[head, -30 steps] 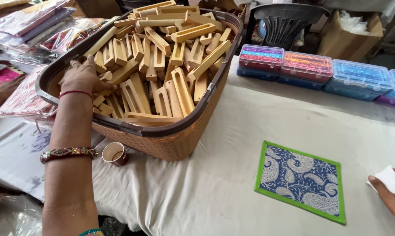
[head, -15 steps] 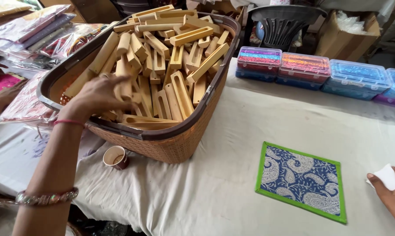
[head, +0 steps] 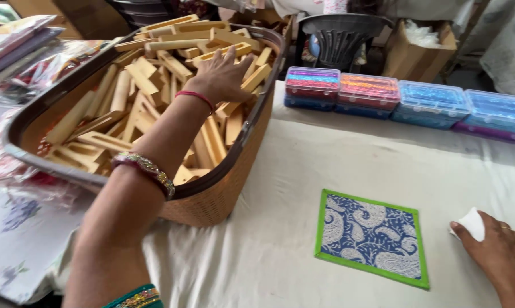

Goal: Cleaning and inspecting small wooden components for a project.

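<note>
We see our left hand (head: 223, 74) reaching far into a big woven basket (head: 223, 194) that sits on the desk (head: 326, 154). The basket is full of light wooden pieces (head: 138, 85), long blocks and open frames, all piled on top of each other. Our left hand lies flat on the pile near the far side, fingers spread and bent a little. It touches the wood but does not grip any piece yet. There is a red thread on the wrist and a shiny bangle (head: 146, 171) further up the arm.

Our right hand (head: 497, 254) rests at the near right edge of the desk. It is closed on a small white thing (head: 473, 223); we cannot tell what that is. Just beside it lies a blue patterned mat with a green border (head: 371, 236), flat on the white cloth.

At the back of the desk stands a row of clear plastic boxes (head: 400, 97) with coloured bits inside. A dark plastic chair (head: 340, 37) is behind them.

We think some things could go wrong. The pieces lie loose and crossed, so pulling one out could make others slide or tip out over the rim. Our arm leans over the near rim, so it could push the basket and make it rock. A frame could also catch on its neighbours and get stuck.
</note>
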